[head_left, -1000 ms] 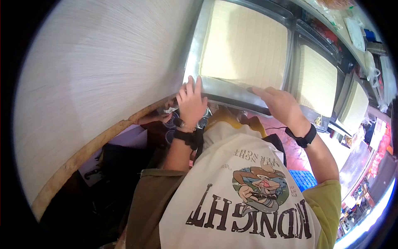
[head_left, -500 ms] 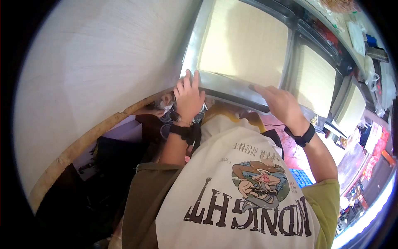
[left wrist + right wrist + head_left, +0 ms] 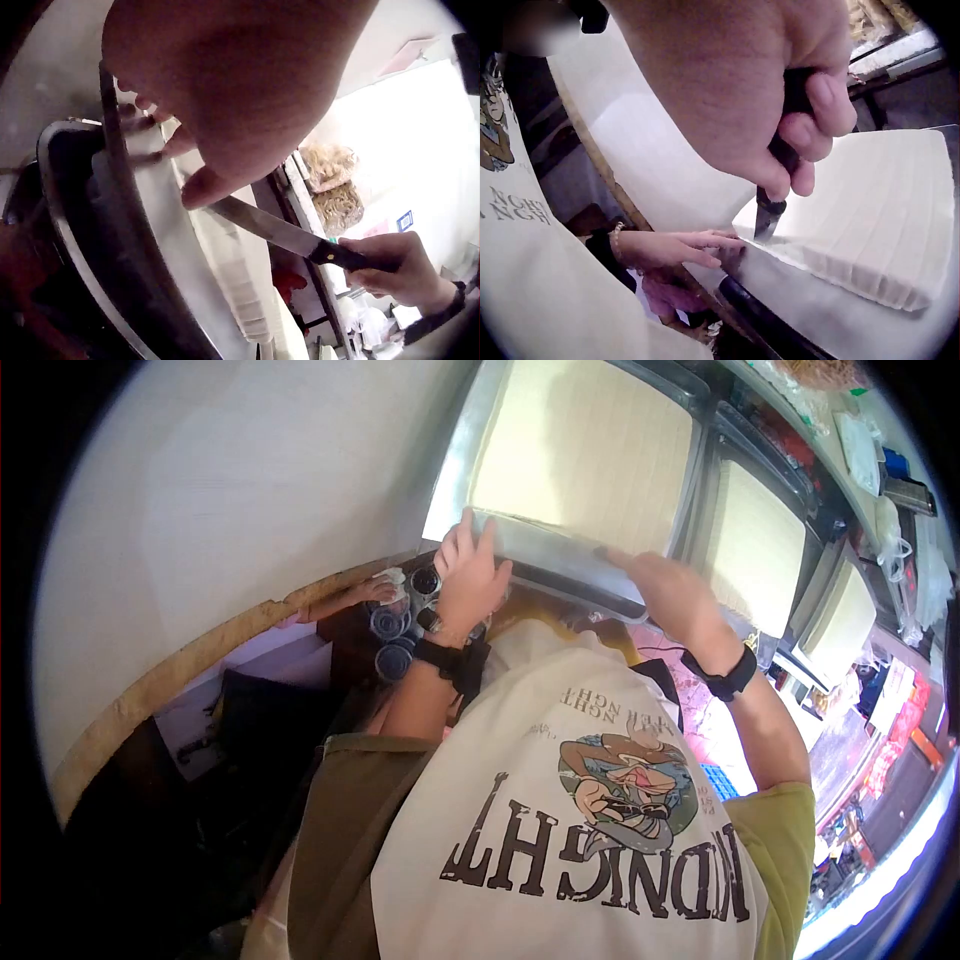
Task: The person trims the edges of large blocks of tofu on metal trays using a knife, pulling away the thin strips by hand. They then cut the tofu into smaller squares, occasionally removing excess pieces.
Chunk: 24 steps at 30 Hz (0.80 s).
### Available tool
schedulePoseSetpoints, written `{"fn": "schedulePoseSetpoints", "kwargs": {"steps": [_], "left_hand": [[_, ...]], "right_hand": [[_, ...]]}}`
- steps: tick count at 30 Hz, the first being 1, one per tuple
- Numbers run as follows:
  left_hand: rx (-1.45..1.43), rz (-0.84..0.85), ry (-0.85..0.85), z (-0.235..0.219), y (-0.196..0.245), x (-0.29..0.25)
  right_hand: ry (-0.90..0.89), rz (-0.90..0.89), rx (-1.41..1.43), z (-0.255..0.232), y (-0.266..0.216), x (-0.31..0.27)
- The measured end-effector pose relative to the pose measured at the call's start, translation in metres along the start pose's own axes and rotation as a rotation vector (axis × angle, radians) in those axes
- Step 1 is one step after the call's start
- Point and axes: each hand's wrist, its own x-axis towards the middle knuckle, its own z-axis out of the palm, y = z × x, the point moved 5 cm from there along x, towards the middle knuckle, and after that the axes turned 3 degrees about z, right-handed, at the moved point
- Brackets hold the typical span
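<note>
A pale slab marked with parallel lines lies on a metal tray. My left hand rests at its near left corner, fingers extended; in the left wrist view the thumb of this hand lies by the blade. Curled round the black handle of a knife are the fingers of my right hand. The blade reaches across the slab's edge towards my left hand. In the right wrist view the blade points down at the slab's corner, close to the left fingertips.
More pale slabs in trays stand to the right. At left is a large white board with a rough brown edge. Another person's hand with a white crumpled thing is near some round containers. Bagged goods sit on a shelf.
The head view has shifted slightly. My hands keep nearly the same places at the slab's near edge. The other person's hand has moved up and left, and more of the round containers shows.
</note>
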Motion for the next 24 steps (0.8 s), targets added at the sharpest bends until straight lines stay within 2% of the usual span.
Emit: {"fn": "schedulePoseSetpoints", "kwargs": {"steps": [9, 11, 17, 24], "left_hand": [[0.075, 0.011, -0.010, 0.006, 0.001, 0.000], [0.062, 0.012, -0.002, 0.008, 0.001, 0.000], [0.085, 0.014, 0.010, 0.007, 0.000, -0.001], [0.085, -0.017, -0.058, 0.005, -0.002, -0.001]], "right_hand": [[-0.087, 0.056, 0.007, 0.002, 0.005, -0.003], [-0.008, -0.001, 0.021, -0.001, 0.005, -0.005], [-0.023, 0.024, 0.041, -0.002, 0.007, -0.010], [-0.026, 0.041, 0.043, -0.003, 0.011, -0.019]]}}
